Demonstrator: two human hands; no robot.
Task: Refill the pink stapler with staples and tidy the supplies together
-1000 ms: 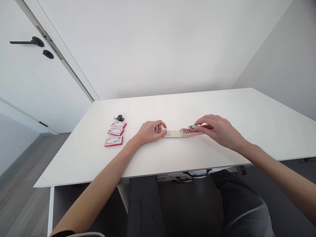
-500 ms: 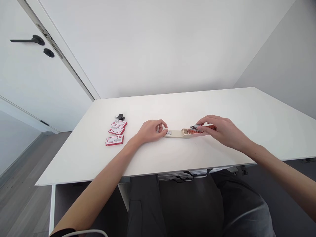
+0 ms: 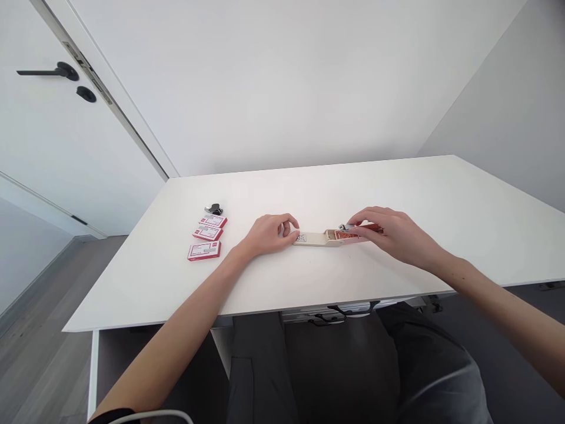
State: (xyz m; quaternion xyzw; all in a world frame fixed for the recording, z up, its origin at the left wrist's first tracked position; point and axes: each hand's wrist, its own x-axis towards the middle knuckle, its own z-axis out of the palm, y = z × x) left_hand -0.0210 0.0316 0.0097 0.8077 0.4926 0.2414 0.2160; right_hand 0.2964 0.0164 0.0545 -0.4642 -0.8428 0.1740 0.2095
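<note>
A long, narrow box lies open on the table, its cream lid [image 3: 314, 238] folded out to the left with a printed label at the end. Its pinkish body, with an orange-red patterned inside [image 3: 346, 234], extends under my right hand. My left hand [image 3: 274, 234] rests on the table, thumb and forefinger closed at the lid's left end. Over the body, my right hand [image 3: 392, 232] pinches a small silver metal piece [image 3: 345, 227]; its exact kind is unclear. The fingers partly hide the metal piece and the box's right part.
Several red-and-white small boxes [image 3: 204, 251] lie at the left of the white table [image 3: 282, 282]. Behind them sits a small black-and-silver clip-like item [image 3: 214, 208]. The table's front edge runs just above my legs, and a wall stands behind.
The silver piece has lowered slightly toward the box's inside, and less of it shows between my right fingers. My left hand stays in place.
</note>
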